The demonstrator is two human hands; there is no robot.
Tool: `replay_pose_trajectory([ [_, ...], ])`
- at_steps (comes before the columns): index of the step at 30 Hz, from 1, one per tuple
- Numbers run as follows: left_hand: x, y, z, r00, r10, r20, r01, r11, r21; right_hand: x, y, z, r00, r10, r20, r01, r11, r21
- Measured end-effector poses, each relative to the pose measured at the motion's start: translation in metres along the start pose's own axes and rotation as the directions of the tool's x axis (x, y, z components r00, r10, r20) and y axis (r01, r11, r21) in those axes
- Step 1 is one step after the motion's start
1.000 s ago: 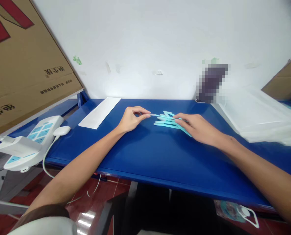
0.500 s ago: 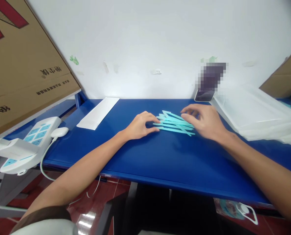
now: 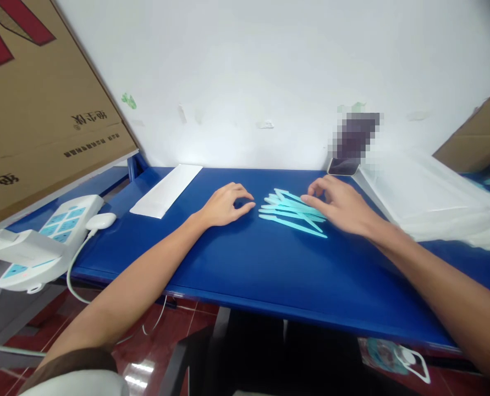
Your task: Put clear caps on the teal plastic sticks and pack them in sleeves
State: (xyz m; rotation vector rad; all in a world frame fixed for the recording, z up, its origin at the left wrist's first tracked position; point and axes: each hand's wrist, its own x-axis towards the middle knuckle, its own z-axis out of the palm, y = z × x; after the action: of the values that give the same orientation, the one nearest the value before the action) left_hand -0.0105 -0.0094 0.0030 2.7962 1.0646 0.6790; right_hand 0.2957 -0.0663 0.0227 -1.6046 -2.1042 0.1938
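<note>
A loose pile of thin turquoise plastic sticks (image 3: 288,206), each with a step in its outline like a small eyebrow razor, lies on the blue table (image 3: 245,258). One of them is splayed out along the pile's near side. My left hand (image 3: 228,204) is just left of the pile, thumb and fingers apart, with nothing between them. Over the pile's right end is my right hand (image 3: 337,203), its fingers curled and a gap showing between thumb and forefinger. It covers some stick ends; whether it touches them is hard to see.
A white paper strip (image 3: 168,192) lies at the back left. A power strip (image 3: 59,231) with a charger and cable is at the left edge, below a large cardboard box (image 3: 55,104). A phone (image 3: 346,165) leans on the wall beside white plastic packaging (image 3: 426,198).
My left hand has let go of the sticks' left ends and drawn back to the left. The nearest stick has swung apart from the pile. My right hand has barely moved.
</note>
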Motion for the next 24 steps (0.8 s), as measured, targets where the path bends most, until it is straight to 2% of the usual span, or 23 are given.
replay_pose_trajectory([
  [3,-0.001,-0.020,-0.011,0.985,-0.163,-0.052,0.170,0.965,0.201,-0.002,-0.003,0.006,0.995,-0.034,0.094,0.044,0.993,-0.106],
  [5,-0.005,-0.038,-0.022,0.938,-0.329,-0.112,0.347,0.880,0.324,-0.003,-0.006,0.010,0.992,-0.021,0.127,0.039,0.989,-0.144],
  [6,-0.009,-0.048,-0.028,0.895,-0.424,-0.143,0.445,0.814,0.372,-0.003,-0.007,0.011,0.990,-0.008,0.140,0.029,0.989,-0.146],
  [7,-0.013,-0.058,-0.034,0.840,-0.513,-0.176,0.537,0.739,0.406,-0.003,-0.008,0.012,0.988,0.005,0.156,0.017,0.990,-0.141],
  [9,-0.025,-0.076,-0.043,0.701,-0.683,-0.203,0.690,0.580,0.433,-0.002,-0.009,0.013,0.980,0.023,0.197,0.004,0.991,-0.134],
  [12,-0.038,-0.095,-0.052,0.475,-0.872,-0.117,0.825,0.394,0.405,0.002,-0.010,0.013,0.964,0.048,0.260,-0.004,0.986,-0.168],
  [13,-0.040,-0.098,-0.054,0.420,-0.903,-0.086,0.849,0.358,0.387,0.004,-0.009,0.014,0.959,0.057,0.277,-0.006,0.983,-0.181],
  [14,-0.041,-0.099,-0.055,0.385,-0.921,-0.062,0.865,0.336,0.372,0.005,-0.009,0.014,0.954,0.062,0.293,-0.007,0.983,-0.186],
  [15,-0.040,-0.099,-0.055,0.374,-0.927,-0.039,0.869,0.335,0.364,0.007,-0.009,0.014,0.950,0.060,0.307,-0.004,0.984,-0.180],
  [17,-0.036,-0.093,-0.055,0.411,-0.912,0.011,0.848,0.386,0.364,0.010,-0.009,0.014,0.945,0.042,0.325,0.006,0.989,-0.145],
  [24,-0.014,-0.050,-0.032,0.716,-0.690,0.103,0.617,0.695,0.370,0.009,-0.010,0.012,0.935,-0.058,0.351,0.091,0.993,-0.078],
])
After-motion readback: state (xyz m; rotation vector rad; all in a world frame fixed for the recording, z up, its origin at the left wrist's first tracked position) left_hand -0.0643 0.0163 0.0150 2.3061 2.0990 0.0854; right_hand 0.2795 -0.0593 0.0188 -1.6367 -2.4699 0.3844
